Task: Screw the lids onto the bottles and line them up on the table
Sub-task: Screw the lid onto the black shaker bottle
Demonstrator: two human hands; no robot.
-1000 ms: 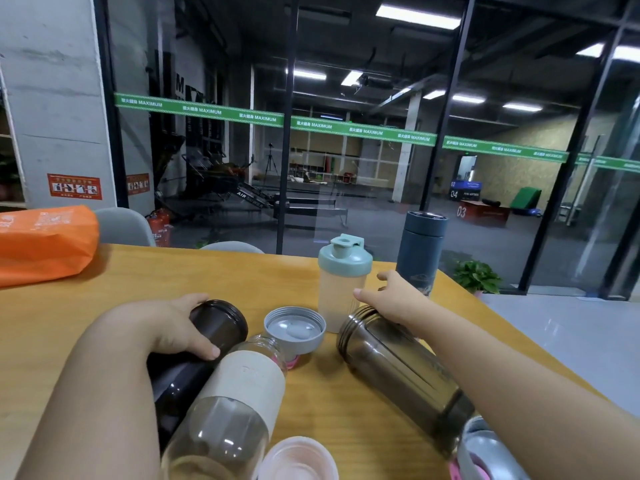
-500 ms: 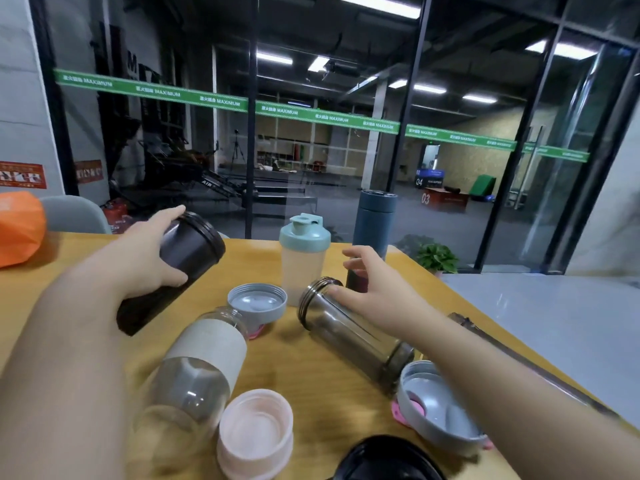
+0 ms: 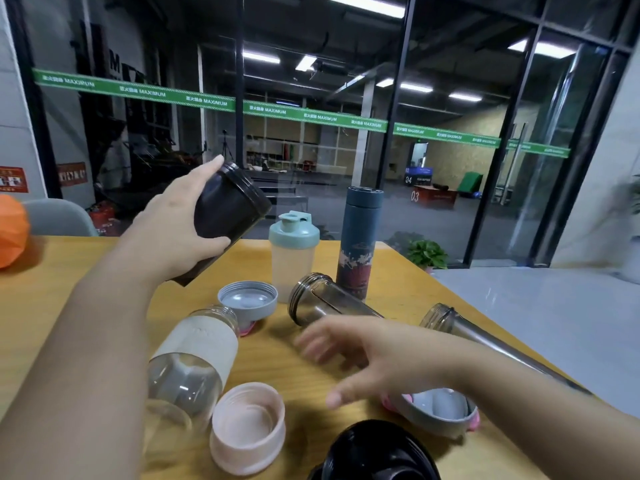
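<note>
Glass wall (image 3: 311, 140) with black frames, crossed by green tape (image 3: 207, 100); ceiling lights (image 3: 365, 1) beyond; wooden counter (image 3: 41, 289); potted plant (image 3: 426, 253).

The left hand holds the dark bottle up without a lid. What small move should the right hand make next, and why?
Probably lower the open right hand onto the round black lid at the near table edge. The left hand holds the dark open-mouthed bottle lidless in the air, and that lid matches its colour.
</note>
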